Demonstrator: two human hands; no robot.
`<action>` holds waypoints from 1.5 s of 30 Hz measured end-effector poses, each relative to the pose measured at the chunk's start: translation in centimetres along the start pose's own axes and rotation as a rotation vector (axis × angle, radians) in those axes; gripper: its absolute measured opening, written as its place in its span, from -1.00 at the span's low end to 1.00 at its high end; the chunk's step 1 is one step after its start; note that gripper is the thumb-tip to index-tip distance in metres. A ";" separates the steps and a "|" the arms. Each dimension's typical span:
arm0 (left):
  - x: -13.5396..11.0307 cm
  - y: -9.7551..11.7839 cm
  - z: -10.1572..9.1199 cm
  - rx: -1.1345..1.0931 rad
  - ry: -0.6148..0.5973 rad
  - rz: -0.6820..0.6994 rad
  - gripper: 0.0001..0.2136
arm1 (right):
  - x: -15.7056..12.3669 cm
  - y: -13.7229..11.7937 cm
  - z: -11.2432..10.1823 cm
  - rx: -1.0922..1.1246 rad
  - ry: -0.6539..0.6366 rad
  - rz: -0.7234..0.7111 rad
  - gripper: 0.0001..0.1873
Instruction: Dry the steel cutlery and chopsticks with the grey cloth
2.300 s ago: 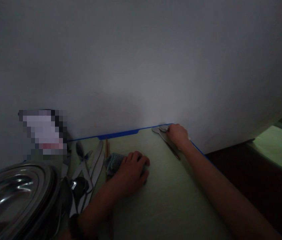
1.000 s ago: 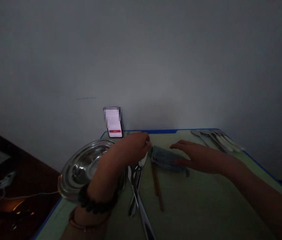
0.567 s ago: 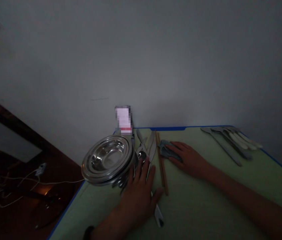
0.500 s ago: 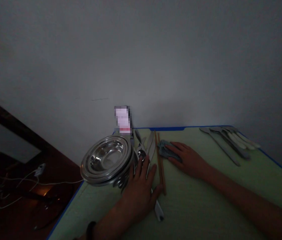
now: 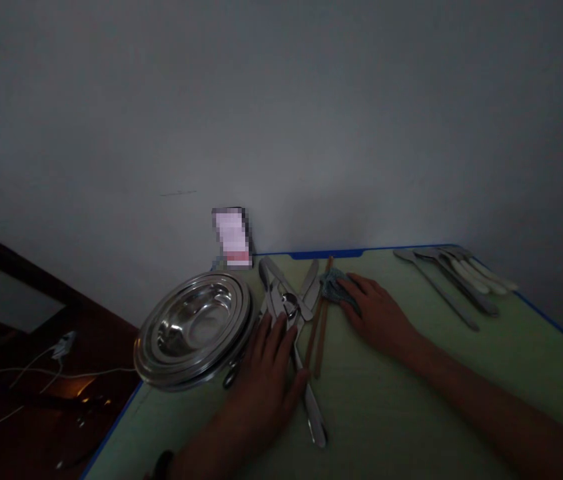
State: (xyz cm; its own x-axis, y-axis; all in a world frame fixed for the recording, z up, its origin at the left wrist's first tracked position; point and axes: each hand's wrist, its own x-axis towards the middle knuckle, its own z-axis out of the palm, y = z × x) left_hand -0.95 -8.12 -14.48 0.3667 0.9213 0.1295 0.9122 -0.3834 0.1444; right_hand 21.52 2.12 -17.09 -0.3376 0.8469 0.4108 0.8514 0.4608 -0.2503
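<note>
Just right of the stack of round, shiny steel dishes (image 5: 196,327), a loose pile of silvery metal cutlery (image 5: 288,303) lies partly under and beyond the person's left hand (image 5: 267,373), which is loosely spread, palm down; in the dim light its fingertips appear to touch the pieces without gripping. Further right of the stack, by two slim brown chopsticks (image 5: 320,340), the right hand (image 5: 380,319) closes over a crumpled grey-blue cloth (image 5: 334,287). Behind the stack stands a dark-edged phone with a lit screen (image 5: 232,233).

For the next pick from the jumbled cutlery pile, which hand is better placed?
Probably the left hand: it is spread over the near part of the cutlery pile. The right hand is on the grey-blue cloth, off to the pile's right.
</note>
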 end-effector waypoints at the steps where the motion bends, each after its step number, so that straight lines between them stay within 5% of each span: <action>1: -0.2 -0.3 0.0 -0.006 -0.015 0.005 -0.52 | 0.0 0.1 0.0 0.005 0.015 -0.005 -0.53; 5: 0.1 -1.1 -0.3 -0.107 -0.043 -0.019 -0.56 | 0.0 -0.4 -0.5 0.084 0.024 -0.167 -0.54; 12: 0.2 -1.4 0.1 -0.128 -0.024 -0.156 -0.47 | -0.2 -2.5 -1.5 0.160 -0.176 -0.541 -0.58; 20: 0.5 -1.9 -0.4 -0.186 -0.004 -0.073 -0.56 | -0.1 -2.4 -1.1 0.211 -0.092 -0.391 -0.78; 34: 0.5 -0.7 -1.9 -0.264 -0.152 -0.197 -0.66 | -0.2 -2.3 -1.0 0.182 -0.127 -0.360 -0.67; 45: 0.5 -0.6 -1.9 -0.504 -0.108 -0.198 -0.69 | -0.2 -2.3 -1.1 0.188 -0.118 -0.361 -0.70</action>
State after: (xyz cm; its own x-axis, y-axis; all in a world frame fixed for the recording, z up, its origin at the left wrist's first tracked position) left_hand -1.66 -7.59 -12.63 0.2381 0.9702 -0.0448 0.7748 -0.1619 0.6112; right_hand 20.04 0.61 -15.67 -0.6539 0.6417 0.4007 0.5858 0.7647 -0.2685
